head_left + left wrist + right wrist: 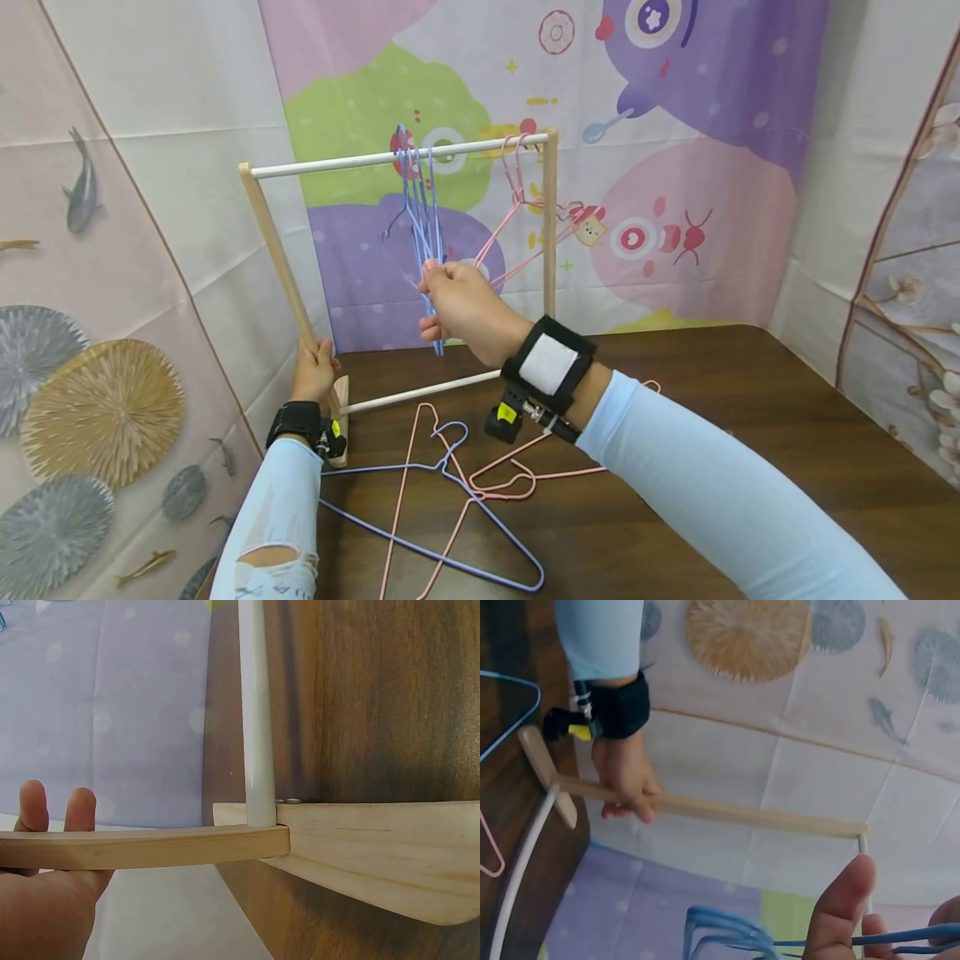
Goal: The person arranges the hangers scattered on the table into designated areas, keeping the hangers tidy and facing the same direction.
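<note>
My left hand [311,371] grips the left wooden post [273,242] of a small clothes rack, low down near its foot; in the left wrist view the post [165,849] lies across the palm. My right hand [474,304] holds a bunch of blue clothes hangers [420,204] that hang by their hooks from the white top rail [322,166]. Thumb and fingers close on the hangers' lower part. The right wrist view shows the blue hangers [731,924] beside the thumb, partly cut off by the frame edge. Pink hangers [497,232] hang near the rail's right end.
On the brown table [675,400] lie a blue hanger [382,470] and pink hangers [402,500], overlapping in front of the rack. A white lower bar [420,392] joins the posts. A patterned cloth [675,167] hangs behind, and a printed wall panel [150,275] stands close on the left.
</note>
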`<state>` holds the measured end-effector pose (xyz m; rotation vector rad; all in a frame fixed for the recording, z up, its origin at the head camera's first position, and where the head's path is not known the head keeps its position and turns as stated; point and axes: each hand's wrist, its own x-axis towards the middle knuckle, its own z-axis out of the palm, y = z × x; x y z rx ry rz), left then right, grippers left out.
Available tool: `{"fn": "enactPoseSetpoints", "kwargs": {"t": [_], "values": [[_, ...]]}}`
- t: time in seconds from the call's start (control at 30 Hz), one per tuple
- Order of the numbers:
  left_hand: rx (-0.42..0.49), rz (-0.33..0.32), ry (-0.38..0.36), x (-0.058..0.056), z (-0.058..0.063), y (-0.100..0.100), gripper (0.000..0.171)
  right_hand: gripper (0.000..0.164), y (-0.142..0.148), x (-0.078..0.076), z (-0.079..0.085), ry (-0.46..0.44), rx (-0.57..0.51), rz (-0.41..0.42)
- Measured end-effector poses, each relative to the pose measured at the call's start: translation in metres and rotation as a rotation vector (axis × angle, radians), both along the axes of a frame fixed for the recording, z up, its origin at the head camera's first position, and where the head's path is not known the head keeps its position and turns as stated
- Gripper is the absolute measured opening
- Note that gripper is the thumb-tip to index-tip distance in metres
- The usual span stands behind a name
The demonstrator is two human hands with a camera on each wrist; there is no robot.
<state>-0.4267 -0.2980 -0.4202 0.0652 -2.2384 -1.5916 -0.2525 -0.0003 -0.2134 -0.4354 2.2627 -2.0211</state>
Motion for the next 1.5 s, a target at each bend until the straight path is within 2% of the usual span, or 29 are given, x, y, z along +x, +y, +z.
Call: {"fn": "enactPoseSetpoints", "kwargs": {"t": [0.3,0.63,0.77,0.87,0.97,1.1,1.3,1.5], "values": [[0.019,-0.014,0.003,-0.002,0.000,0.003,0.022,0.045,0.005,-0.012,-0.005,0.003,-0.004,-0.016],[-0.005,-0.020,0.000,0.000,0.001,0.003,0.024,0.043,0.006,-0.007,-0.013,0.051,0.132,-0.032],[0.000,-0.009,0.005,-0.002,-0.001,0.001,0.024,0.035,0.006,-0.003,-0.018,0.104,0.220,-0.003],[0.025,0.000,0.014,-0.001,-0.002,0.000,0.022,0.040,0.007,0.001,-0.022,0.127,0.263,0.011],[0.045,0.010,0.025,0.001,-0.002,0.001,0.019,0.043,0.009,0.006,-0.026,0.160,0.282,0.020],[0.056,0.006,0.031,0.004,0.001,0.004,0.019,0.038,0.012,0.008,-0.031,0.235,0.307,0.025],[0.061,0.011,0.028,0.004,0.001,0.004,0.018,0.031,0.017,0.009,-0.041,0.369,0.383,-0.018],[0.079,0.003,0.031,0.004,0.001,0.005,0.016,0.028,0.025,0.007,-0.050,0.413,0.434,-0.060]]}}
